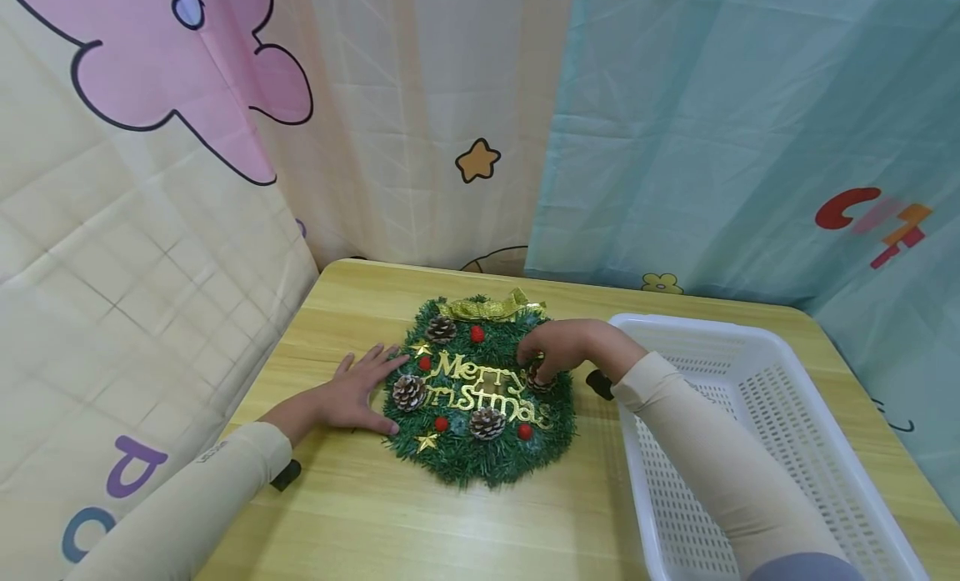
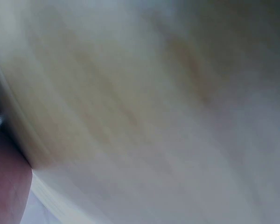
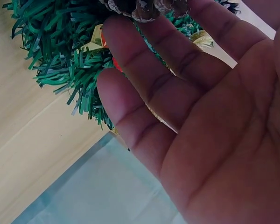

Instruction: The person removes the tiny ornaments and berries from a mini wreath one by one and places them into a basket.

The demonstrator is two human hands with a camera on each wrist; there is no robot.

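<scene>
Left grip (image 1: 354, 395) wide against wreath (image 1: 480, 463), right grip (image 1: 558, 344) loose at 1 pinecone (image 3: 143, 8)

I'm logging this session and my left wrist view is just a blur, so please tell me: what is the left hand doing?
Observer: In the head view, the left hand lies with fingers spread at the left edge of a green wreath.
Operator: And the other one?
Observer: The right hand has its fingers at a pinecone on the wreath's right side; I can't tell whether it grips it.
Operator: What stands nearby?
Observer: A white basket, to the right of the wreath.
</scene>
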